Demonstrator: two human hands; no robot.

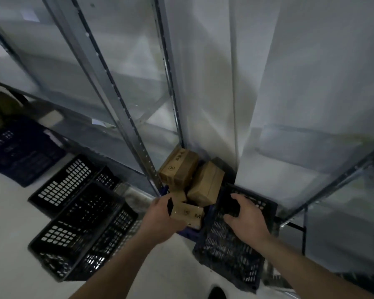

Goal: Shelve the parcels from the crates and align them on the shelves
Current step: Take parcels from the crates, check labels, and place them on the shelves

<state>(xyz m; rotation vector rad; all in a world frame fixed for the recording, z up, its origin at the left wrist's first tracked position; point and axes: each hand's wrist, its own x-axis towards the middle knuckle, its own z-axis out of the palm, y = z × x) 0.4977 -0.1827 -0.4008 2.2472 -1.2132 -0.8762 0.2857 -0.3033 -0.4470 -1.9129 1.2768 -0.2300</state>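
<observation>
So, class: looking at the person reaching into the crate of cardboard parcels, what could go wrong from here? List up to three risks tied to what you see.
1. The left hand grips only one end of a cardboard parcel; it might slip as it is lifted.
2. Two tilted parcels lean above it and could topple once it is pulled out.
3. The black crates on the floor beside the person could trip them when turning toward the metal shelving.

Three brown cardboard parcels (178,169) tumbled in a dark blue crate (231,240); shelves (138,87) bare

Pale floor (13,223) bearing, seemingly, crates (78,229).
</observation>
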